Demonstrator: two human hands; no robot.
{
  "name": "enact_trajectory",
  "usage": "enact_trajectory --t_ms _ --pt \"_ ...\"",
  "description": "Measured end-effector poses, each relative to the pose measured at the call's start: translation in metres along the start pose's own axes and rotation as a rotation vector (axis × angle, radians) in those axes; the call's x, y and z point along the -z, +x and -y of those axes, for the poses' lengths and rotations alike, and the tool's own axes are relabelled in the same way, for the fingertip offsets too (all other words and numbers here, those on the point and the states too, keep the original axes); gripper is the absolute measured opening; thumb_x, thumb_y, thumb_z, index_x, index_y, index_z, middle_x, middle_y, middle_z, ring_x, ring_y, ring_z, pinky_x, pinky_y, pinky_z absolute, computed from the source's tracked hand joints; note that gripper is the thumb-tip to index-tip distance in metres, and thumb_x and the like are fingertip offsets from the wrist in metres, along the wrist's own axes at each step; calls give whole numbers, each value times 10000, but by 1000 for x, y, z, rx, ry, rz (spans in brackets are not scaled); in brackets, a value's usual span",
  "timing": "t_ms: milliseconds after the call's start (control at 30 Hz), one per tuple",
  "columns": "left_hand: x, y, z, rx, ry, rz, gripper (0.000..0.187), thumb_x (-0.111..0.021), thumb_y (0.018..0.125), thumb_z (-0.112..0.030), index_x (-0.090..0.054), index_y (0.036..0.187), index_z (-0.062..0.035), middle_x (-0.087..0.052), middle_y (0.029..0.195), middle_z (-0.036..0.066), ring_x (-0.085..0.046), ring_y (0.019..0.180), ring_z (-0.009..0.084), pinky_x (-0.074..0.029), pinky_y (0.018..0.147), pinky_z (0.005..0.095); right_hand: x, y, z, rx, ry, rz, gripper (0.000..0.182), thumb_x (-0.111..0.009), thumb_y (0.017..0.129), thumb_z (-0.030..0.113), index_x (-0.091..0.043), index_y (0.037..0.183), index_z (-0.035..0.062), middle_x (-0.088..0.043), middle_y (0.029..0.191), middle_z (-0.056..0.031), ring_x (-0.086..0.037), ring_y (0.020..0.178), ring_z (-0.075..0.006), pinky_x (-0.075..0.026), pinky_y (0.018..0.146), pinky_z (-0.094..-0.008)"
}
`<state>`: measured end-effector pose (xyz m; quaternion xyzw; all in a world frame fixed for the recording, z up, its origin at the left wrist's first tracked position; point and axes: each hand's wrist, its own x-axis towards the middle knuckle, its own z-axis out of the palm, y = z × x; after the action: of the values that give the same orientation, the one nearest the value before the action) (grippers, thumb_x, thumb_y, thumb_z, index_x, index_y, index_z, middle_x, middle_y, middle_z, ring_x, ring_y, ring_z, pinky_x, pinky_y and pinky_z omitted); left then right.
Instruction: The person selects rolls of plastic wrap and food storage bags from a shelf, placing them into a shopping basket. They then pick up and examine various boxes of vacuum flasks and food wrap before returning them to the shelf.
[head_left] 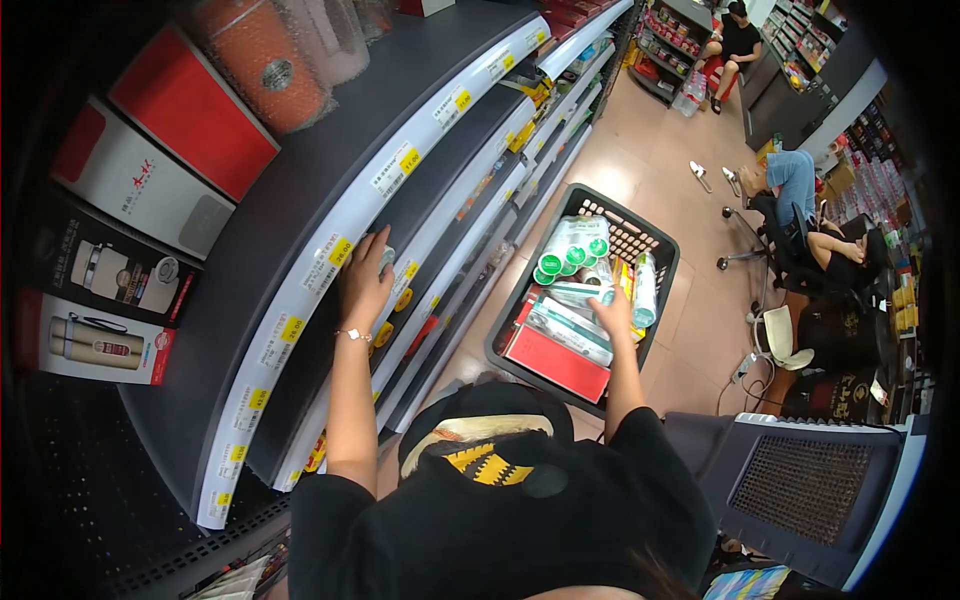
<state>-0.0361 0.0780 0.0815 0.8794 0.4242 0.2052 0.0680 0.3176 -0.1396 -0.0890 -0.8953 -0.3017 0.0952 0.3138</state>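
My left hand (368, 275), with a bracelet at the wrist, reaches onto the second shelf and has its fingers round a small pale item (386, 260), partly hidden. To the right, my right hand (615, 312) is inside a black basket (655, 235), its fingers at a clear-wrapped pack (575, 293). Also in the basket are wrapped packs with green round ends (570, 255), a red box (555, 362), another wrapped pack (644, 290) at the right side and something yellow.
Boxed flasks (105, 340) and a red and white box stand on the upper shelf (330, 130) at left. A seated person (738, 45) is far back; another person's legs (795, 185) show by a wheeled chair. A grey grilled unit (800, 490) stands at lower right.
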Motion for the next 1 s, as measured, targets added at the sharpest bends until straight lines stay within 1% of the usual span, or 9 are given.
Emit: enact_trajectory --t_ms 133,367,433,500,567,600,700,867,1000 --pt "0 0 0 41 -90 59 645 -599 749 -183 -307 1322 -128 -371 1295 150 -315 1208 341 -230 1000 449 64 -20 31 51 151 -75 497 -678 557 269 -528 938 -13 -565 882 -202 -549 841 -329 -426 747 -395" --pt "-1 -28 -33 -192 -56 -243 673 -654 682 -235 -374 1265 -48 -272 1328 198 -275 1164 395 -234 976 479 122 -49 51 32 734 -14 251 -588 713 101 -547 939 -1 -589 846 -86 -537 770 -142 -432 700 -272" --pt "-7 -47 -58 -204 -284 -99 706 -655 690 -267 -338 1279 -41 -299 1302 195 -256 1197 387 -221 995 456 117 -58 52 -47 983 84 265 -519 765 113 -532 998 -11 -572 893 -77 -529 823 -129 -427 732 -261" --pt "-10 -54 -79 -252 -628 65 818 -713 640 -288 -296 1306 -59 -325 1287 176 -361 1138 333 -300 960 420 106 -66 51 -62 1239 271 385 -502 797 213 -477 1086 -41 -548 1041 -116 -524 965 -188 -410 838 -309" --pt "-22 -63 -86 -52 -1076 372 895 -752 602 -271 -257 1316 -55 -386 1244 170 -435 1099 282 -338 941 379 78 -72 45 -324 1345 286 455 -480 825 242 -395 1164 -49 -504 1133 -142 -506 1035 -227 -400 888 -351" --pt "-21 -63 -90 -98 -1102 357 834 -769 595 -191 -320 1282 -43 -481 1168 145 -500 1044 222 -379 904 333 74 -77 59 -335 1361 352 494 -470 841 270 -338 1206 -37 -476 1170 -154 -491 1066 -241 -392 911 -380" --pt "-23 -64 -76 -6 -1098 648 745 -760 617 -128 -370 1242 -17 -541 1101 116 -515 1020 165 -402 879 297 65 -81 85 -300 1271 551 442 -403 880 278 -367 1187 -37 -546 1068 -159 -577 908 -250 -475 780 -374" --pt "-10 -62 -67 78 -1461 366 503 -710 665 -69 -495 1110 23 -522 1155 106 -501 1034 143 -387 893 283 65 -77 118 -235 1225 801 381 -375 893 295 -478 1057 -33 -596 876 -142 -591 738 -223 -503 609 -346" --pt "-10 -63 -55 49 -1449 274 541 -698 674 -121 -468 1142 23 -487 1191 112 -485 1057 165 -366 915 299 52 -77 128 -249 1186 871 431 -354 896 324 -466 1072 -53 -605 855 -167 -595 644 -241 -507 576 -356"
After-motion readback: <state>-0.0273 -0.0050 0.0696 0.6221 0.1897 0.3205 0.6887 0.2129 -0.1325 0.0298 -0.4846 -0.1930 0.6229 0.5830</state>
